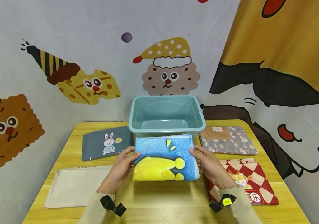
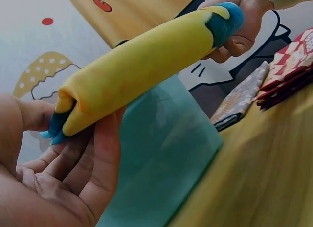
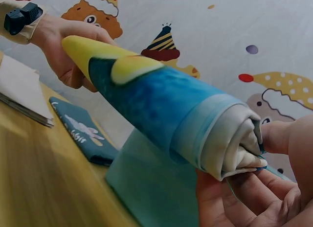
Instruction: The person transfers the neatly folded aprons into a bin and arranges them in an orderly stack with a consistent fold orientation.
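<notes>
Both hands hold up a folded blue-and-yellow cloth in front of the bin, above the table. My left hand pinches its left end, thumb on the front face and fingers behind. At the opposite end my right hand pinches it the same way. The right wrist view shows several rolled or folded white layers inside the cloth at that end. Behind it stands a light blue plastic bin, its inside bare. In the left wrist view the cloth shows its yellow folded edge.
On the wooden table, a grey-blue folded cloth with a rabbit and a cream folded cloth lie at left. A grey floral cloth and a red checked cloth lie at right. A printed curtain hangs behind.
</notes>
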A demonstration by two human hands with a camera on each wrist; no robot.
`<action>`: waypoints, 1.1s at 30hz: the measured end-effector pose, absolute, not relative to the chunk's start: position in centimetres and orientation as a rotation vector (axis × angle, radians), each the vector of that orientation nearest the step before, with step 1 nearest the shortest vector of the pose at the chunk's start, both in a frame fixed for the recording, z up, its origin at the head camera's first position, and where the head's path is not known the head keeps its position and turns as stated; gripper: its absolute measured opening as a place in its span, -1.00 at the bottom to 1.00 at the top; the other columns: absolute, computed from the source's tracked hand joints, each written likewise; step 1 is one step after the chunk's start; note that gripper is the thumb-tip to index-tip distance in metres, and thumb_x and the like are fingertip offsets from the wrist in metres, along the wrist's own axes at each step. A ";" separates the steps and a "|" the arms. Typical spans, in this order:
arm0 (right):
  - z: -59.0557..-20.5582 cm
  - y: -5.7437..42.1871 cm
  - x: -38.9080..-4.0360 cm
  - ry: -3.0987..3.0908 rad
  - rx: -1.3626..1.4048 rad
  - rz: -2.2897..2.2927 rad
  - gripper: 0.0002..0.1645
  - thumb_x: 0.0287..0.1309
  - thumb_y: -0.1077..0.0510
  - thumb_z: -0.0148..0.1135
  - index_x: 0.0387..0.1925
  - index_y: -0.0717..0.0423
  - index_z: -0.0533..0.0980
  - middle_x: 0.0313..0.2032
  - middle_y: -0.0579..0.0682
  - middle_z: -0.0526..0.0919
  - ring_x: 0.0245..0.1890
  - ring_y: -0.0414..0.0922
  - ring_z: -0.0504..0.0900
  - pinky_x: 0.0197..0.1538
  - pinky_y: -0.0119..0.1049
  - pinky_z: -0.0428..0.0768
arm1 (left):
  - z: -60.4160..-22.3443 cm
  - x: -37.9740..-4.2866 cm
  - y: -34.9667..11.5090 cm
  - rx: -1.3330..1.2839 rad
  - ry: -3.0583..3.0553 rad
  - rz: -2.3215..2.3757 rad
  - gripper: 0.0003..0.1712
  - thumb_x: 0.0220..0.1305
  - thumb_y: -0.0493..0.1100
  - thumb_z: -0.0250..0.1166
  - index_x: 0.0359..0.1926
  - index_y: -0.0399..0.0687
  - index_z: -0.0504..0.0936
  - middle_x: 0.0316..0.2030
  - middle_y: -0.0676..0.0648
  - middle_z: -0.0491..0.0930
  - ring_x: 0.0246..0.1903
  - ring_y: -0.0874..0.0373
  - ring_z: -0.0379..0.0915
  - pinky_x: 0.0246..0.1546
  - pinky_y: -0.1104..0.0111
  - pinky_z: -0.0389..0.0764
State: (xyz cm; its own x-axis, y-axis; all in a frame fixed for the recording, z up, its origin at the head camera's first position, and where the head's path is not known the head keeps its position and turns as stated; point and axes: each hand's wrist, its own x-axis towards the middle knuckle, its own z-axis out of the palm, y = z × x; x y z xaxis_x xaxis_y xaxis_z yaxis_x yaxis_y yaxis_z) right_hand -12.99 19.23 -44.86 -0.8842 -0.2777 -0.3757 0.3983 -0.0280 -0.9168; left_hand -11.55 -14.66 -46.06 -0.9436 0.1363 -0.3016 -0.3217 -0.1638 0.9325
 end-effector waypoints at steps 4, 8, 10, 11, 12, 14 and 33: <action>-43.8 19.2 -13.7 1.886 0.093 -1.938 -0.37 0.48 -0.10 0.17 0.37 0.12 0.27 -0.14 -0.13 0.69 -0.19 -0.19 0.73 -0.06 -0.19 0.72 | -45.2 -12.4 -14.7 -0.188 1.854 2.182 -0.74 0.43 -0.14 0.29 0.07 -0.01 0.48 -0.64 0.16 0.40 -0.60 0.30 0.35 -0.53 0.46 0.42; -42.8 19.4 -14.4 1.995 0.066 -1.898 -0.31 0.46 -0.16 0.18 0.41 0.10 0.31 -0.03 -0.12 0.60 -0.09 -0.21 0.66 0.01 -0.22 0.67 | -44.3 -13.2 -14.8 -0.150 1.910 2.145 -0.62 0.45 -0.12 0.27 0.19 -0.03 0.42 -0.59 0.16 0.41 -0.53 0.26 0.38 -0.41 0.40 0.47; -42.3 19.4 -14.8 2.034 0.066 -1.887 -0.29 0.44 -0.20 0.19 0.43 0.07 0.32 0.02 -0.13 0.58 -0.04 -0.22 0.63 0.04 -0.24 0.65 | -43.8 -13.7 -14.8 -0.131 1.922 2.132 -0.58 0.46 -0.12 0.26 0.25 -0.03 0.38 -0.56 0.16 0.43 -0.49 0.25 0.39 -0.35 0.37 0.49; -42.1 19.4 -15.1 2.052 0.070 -1.887 -0.28 0.43 -0.21 0.20 0.42 0.06 0.34 0.03 -0.13 0.58 -0.03 -0.22 0.63 0.04 -0.26 0.65 | -43.6 -13.9 -14.8 -0.120 1.926 2.129 -0.56 0.47 -0.12 0.25 0.27 -0.04 0.36 -0.56 0.16 0.42 -0.47 0.23 0.39 -0.34 0.36 0.49; -41.9 19.3 -15.3 2.063 0.072 -1.889 -0.28 0.42 -0.22 0.21 0.42 0.05 0.34 0.04 -0.13 0.60 -0.02 -0.22 0.64 0.05 -0.26 0.66 | -43.4 -14.2 -14.8 -0.109 1.933 2.123 -0.55 0.48 -0.11 0.24 0.28 -0.05 0.34 -0.56 0.16 0.40 -0.47 0.22 0.37 -0.33 0.36 0.48; -41.4 19.3 -15.8 2.096 0.070 -1.884 -0.25 0.41 -0.23 0.21 0.43 0.06 0.34 0.05 -0.15 0.60 -0.01 -0.24 0.62 0.05 -0.30 0.63 | -42.9 -14.7 -14.8 -0.108 1.944 2.125 -0.53 0.49 -0.11 0.23 0.31 -0.06 0.33 -0.55 0.16 0.41 -0.47 0.22 0.34 -0.32 0.36 0.47; -36.9 19.2 -21.4 2.328 0.036 -1.760 -0.17 0.39 -0.29 0.20 0.50 0.03 0.31 0.38 0.12 0.44 0.35 0.08 0.42 0.40 0.07 0.47 | -38.5 -20.9 -14.3 -0.076 2.141 2.037 -0.39 0.46 -0.01 0.29 0.43 -0.01 0.38 0.11 -0.08 0.59 -0.01 0.09 0.46 -0.08 0.24 0.54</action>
State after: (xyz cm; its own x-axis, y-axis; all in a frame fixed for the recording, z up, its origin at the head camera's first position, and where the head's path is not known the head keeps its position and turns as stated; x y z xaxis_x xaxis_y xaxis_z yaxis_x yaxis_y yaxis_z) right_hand -21.40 19.24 -36.93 -0.9750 -0.1142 -0.1909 0.1525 0.2812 -0.9475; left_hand -20.90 -14.35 -38.51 -0.9816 0.0901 -0.1685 -0.1638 0.0570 0.9848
